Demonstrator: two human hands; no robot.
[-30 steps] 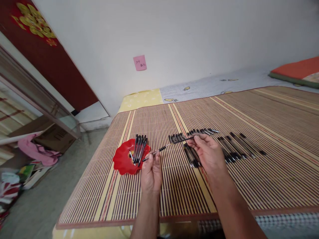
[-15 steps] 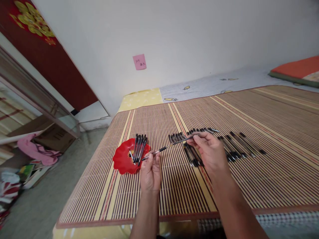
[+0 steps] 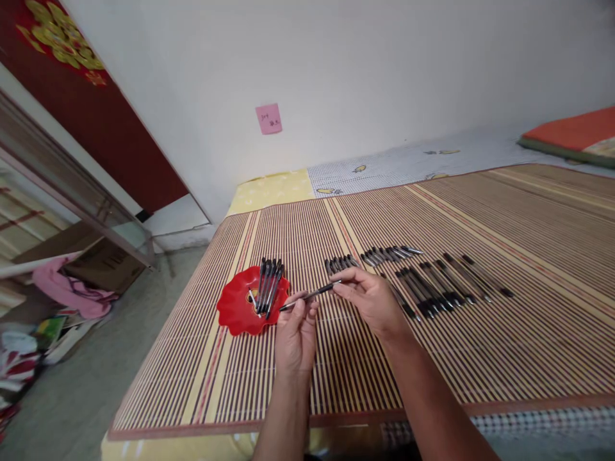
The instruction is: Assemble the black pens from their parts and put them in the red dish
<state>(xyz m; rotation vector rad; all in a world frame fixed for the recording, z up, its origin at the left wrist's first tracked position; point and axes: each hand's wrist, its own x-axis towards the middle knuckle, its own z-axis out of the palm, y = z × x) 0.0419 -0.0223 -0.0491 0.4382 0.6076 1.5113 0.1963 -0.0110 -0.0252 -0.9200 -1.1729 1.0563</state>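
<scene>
A dark, clear-barrelled pen slants between my two hands above the mat. My left hand is closed round its lower left part, thumb on top. At the upper right end, near the black grip and silvery tip, the thumb and fingers of my right hand pinch it. Just left of my left hand is a red scalloped plate, with several black pens leaning across its right side. Beyond my right hand lie small black-ended pen parts in a row, and several longer pen barrels rest to its right.
A striped bamboo mat covers the bed. One small black cap lies at the right of the pens. A pink note is stuck on the wall. Folded orange bedding sits far right, and a cardboard box stands at left.
My right hand has moved left and slightly down, closer to my left hand. The long thin piece that stretched between them now shows as a shorter pen. More barrels at right are uncovered.
</scene>
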